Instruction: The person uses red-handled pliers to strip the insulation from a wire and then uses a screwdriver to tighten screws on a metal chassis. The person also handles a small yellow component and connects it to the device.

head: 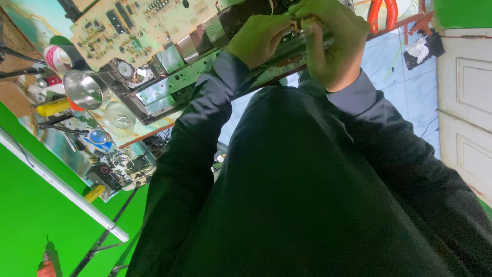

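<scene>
Pinching a small part between fingers of both hands.

White-pink tape roll — left, yellow tube

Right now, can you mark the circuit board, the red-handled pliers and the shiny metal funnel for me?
circuit board (138,23), head view, on the middle of its pale component side.
red-handled pliers (383,13), head view, on the red handles near the top edge.
shiny metal funnel (84,88), head view, on its reflective cone.
</scene>
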